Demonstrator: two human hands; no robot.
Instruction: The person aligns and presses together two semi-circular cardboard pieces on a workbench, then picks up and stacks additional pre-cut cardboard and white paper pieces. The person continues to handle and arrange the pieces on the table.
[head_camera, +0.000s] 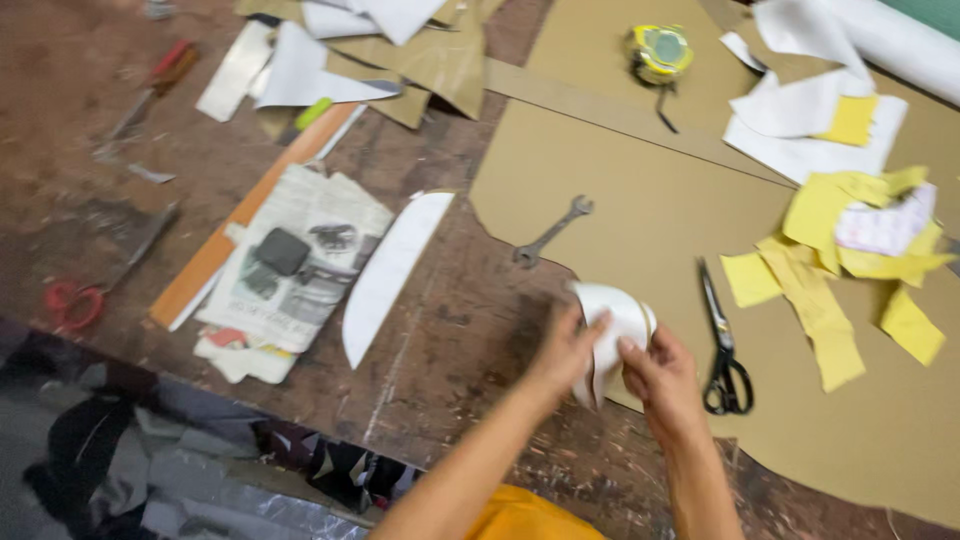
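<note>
1. Low in the middle of the frame, both hands hold a white paper piece (612, 330) just above the worn brown table (450, 330).
2. The left hand (565, 350) has its fingers closed on the left side of the paper, thumb on top.
3. The right hand (660, 375) pinches the right edge with its fingers closed tight on it.
4. The paper is curved and bent over on itself, so it looks thin, light and floppy. I think it can crease or tear if pulled hard. The edges, where the fingers already are, look like the best place to hold it.
5. Black scissors (722, 345) lie just to the right of the hands, on a big sheet of brown cardboard (640, 210).
6. A metal wrench (552, 232) rests above the hands, near the cardboard's edge.
7. A long white curved strip (392, 272) and a folded newspaper (295, 270) lie to the left.
8. Yellow paper scraps (850, 260) are piled at the right.
9. A yellow tape measure (658, 52) sits at the top.
10. Red-handled scissors (75, 298) lie at the far left.
</note>
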